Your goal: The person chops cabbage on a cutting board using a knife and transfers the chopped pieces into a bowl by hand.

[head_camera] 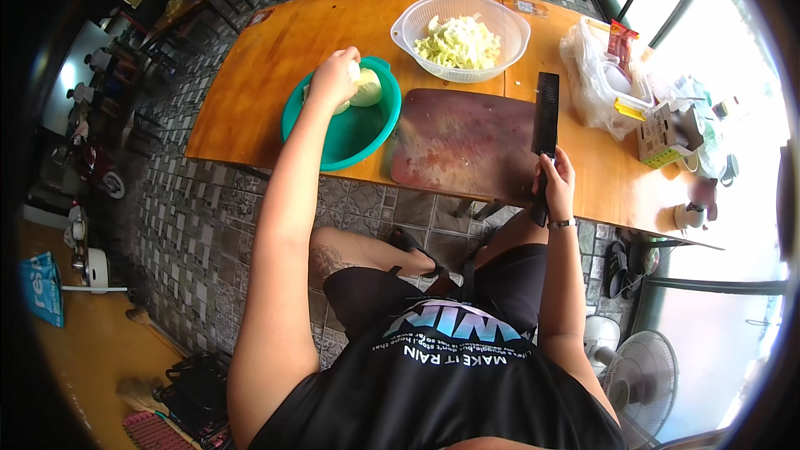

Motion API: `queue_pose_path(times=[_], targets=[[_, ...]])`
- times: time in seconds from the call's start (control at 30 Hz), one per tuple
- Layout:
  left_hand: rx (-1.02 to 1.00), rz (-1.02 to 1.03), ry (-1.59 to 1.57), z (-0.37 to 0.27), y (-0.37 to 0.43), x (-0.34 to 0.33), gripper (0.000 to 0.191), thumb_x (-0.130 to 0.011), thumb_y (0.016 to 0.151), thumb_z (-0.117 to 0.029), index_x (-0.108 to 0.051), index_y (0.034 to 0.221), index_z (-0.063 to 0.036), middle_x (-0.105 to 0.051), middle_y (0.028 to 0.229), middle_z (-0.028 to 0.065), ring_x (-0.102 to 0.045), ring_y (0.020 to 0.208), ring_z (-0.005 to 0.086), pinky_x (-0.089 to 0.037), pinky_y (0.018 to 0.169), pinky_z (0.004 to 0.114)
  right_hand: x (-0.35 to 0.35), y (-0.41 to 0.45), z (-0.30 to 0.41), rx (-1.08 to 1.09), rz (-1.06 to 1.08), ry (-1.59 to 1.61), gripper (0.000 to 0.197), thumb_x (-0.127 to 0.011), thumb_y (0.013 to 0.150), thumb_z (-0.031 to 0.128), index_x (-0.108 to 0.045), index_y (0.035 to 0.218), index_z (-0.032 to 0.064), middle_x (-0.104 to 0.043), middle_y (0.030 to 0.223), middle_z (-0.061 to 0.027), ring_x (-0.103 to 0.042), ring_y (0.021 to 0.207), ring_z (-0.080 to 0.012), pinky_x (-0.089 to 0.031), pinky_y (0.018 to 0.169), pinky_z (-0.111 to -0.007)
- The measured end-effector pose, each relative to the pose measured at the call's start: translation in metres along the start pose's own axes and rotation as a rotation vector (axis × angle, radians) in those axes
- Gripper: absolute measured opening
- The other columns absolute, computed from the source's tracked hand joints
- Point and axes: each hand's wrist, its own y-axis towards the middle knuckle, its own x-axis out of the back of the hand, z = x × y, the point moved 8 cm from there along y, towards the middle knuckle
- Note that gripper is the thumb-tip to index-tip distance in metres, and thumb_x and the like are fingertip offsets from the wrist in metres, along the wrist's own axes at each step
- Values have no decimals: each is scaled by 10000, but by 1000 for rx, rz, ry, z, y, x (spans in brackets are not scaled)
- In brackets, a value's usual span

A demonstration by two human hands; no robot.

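Observation:
My left hand (pixel 335 78) is over the green plastic basin (pixel 391 131), its fingers closed around a pale piece of cabbage (pixel 354 70) that the hand partly covers. Beside it in the basin lies a larger cut chunk of cabbage (pixel 367 89). My right hand (pixel 558 181) grips the handle of a dark-bladed cleaver (pixel 546 112). Its blade points away from me, over the right edge of a worn brown cutting board (pixel 462 137). Behind the board, a clear plastic colander (pixel 509 44) holds a heap of shredded cabbage (pixel 459 44).
On the wooden table (pixel 250 100), a plastic bag with a container (pixel 609 81) stands at the right. Nearby are an open cardboard box (pixel 666 135) and cups (pixel 686 162). Small cabbage scraps lie near the cleaver. An electric fan (pixel 640 381) stands at my right side.

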Motion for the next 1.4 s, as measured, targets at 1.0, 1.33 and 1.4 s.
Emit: queue_pose_path(times=[1.0,1.33,1.4], targets=[[32,433,-1081,-169,-99,-112,511,-782,813,-144,-492,1229,-88,-310,1558,229,-367,1426,335,-281,1166,448,-3,-2,1,14,13,24,309,-601,981,116,-520,1256,1,-566,711,-12,-521,487,-86,-448,443,-231],[381,350,-850,-123,-103,-133,271,-652,932,-125,-590,1189,-65,-577,1258,112,-591,1025,145,-506,809,283,-4,-1,2,34,24,26,326,-589,987,116,-502,1271,-18,-558,703,-15,-518,481,-92,-436,440,-232],[395,359,-867,-118,-98,-139,315,-707,887,-191,-607,1151,-51,-594,1200,111,-612,958,158,-519,807,291,-5,-1,3,35,26,28,330,-588,987,115,-500,1275,-20,-557,702,-15,-519,480,-93,-435,439,-233]])
